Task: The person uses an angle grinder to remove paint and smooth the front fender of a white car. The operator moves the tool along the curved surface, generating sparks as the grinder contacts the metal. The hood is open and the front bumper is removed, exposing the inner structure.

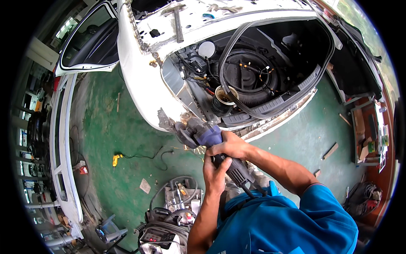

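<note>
Here's the angle grinder, purple head and dark body, right in the fingers of both hands. The right hand is clamped over its neck, the left hand wrapped around the body just behind. Most of the left fingers disappear behind the tool, and the right-hand grip hides its middle. Out ahead and left of the fingers, the disc meets the white car body at a torn, bare corner; whether it's touching metal, I can't tell. Sparks spray just left of the fingers!

Containers now: beyond the fingers, the open trunk holds a wheel, partly covered by loose wiring. Nearer the fingers stands a dark pot, something brownish inside, too murky to name. A black rubber seal loops across, in front of the wheel and right beside the pot.

Farther ahead, a hammer lies on the car. Well left of the fingers, a yellow drill rests on the green floor, its cable trailing back toward them. Behind and left, a machine sits half buried under coiled hoses, cut off by the lower edge. Far right of the fingers, a shelf carries boxes, small and hard to make out.
</note>
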`<state>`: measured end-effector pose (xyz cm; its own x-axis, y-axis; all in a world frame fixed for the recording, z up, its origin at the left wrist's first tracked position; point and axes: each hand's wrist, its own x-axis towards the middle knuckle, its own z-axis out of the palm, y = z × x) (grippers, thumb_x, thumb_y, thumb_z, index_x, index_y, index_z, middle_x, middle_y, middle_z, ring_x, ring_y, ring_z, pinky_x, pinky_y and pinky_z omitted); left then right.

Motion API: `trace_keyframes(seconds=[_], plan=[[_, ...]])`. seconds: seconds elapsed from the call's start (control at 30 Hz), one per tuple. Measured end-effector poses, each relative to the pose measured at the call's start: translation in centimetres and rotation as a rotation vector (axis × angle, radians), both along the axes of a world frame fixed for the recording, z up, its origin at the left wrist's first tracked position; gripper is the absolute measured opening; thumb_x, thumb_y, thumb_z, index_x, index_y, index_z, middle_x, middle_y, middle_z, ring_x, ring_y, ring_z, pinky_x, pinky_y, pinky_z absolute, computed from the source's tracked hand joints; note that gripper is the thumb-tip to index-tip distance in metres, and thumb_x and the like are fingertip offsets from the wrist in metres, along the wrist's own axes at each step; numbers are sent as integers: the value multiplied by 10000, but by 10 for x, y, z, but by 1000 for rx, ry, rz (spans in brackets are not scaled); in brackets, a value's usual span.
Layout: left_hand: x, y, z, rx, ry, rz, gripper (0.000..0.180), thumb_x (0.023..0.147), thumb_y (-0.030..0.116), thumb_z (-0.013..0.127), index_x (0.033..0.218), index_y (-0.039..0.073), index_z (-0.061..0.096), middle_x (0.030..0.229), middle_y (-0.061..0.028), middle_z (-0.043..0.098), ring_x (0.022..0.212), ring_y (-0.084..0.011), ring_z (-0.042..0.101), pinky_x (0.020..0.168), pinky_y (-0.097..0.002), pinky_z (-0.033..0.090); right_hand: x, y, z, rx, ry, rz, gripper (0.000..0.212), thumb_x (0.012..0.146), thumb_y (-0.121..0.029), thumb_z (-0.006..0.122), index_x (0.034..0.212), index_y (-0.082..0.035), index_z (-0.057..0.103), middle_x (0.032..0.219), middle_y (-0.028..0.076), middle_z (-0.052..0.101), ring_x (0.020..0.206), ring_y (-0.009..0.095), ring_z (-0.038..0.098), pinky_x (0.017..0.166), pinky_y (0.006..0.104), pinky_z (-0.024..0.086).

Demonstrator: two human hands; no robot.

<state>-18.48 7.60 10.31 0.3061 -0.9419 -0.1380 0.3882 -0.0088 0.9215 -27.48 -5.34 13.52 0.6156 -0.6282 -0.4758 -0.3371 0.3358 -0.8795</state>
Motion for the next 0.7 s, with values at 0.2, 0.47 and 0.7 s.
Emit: trace_keyframes(seconds=[0.2, 0.47, 0.7], plan=[[-2, 0, -6, 8, -9, 9, 534, 892, 175, 727, 1351, 14, 508, 1258, -74, 551, 1190, -165, 520, 1066, -337, 402, -1, -1, -19, -53, -27, 44, 697, 665, -413, 831, 1140, 72, 674, 1017, 187, 716, 933, 282, 678, 868, 378, 526], [-4, 1, -16, 13, 3, 22, 541, 888, 156, 724, 1358, 14, 496, 1264, -72, 554, 1186, -165, 531, 1059, -339, 412, -3, -3, -25, -73, 7, 49, 708, 650, -429, 827, 1111, 90, 685, 1021, 222, 725, 952, 309, 691, 884, 395, 522], [-8, 1, -22, 10, 57, 21, 576, 902, 142, 706, 1407, 5, 466, 1285, -76, 553, 1196, -171, 531, 1068, -344, 411, -5, -4, -28, -68, -11, 53, 686, 651, -421, 828, 1080, 95, 683, 994, 212, 721, 924, 301, 687, 864, 386, 527]])
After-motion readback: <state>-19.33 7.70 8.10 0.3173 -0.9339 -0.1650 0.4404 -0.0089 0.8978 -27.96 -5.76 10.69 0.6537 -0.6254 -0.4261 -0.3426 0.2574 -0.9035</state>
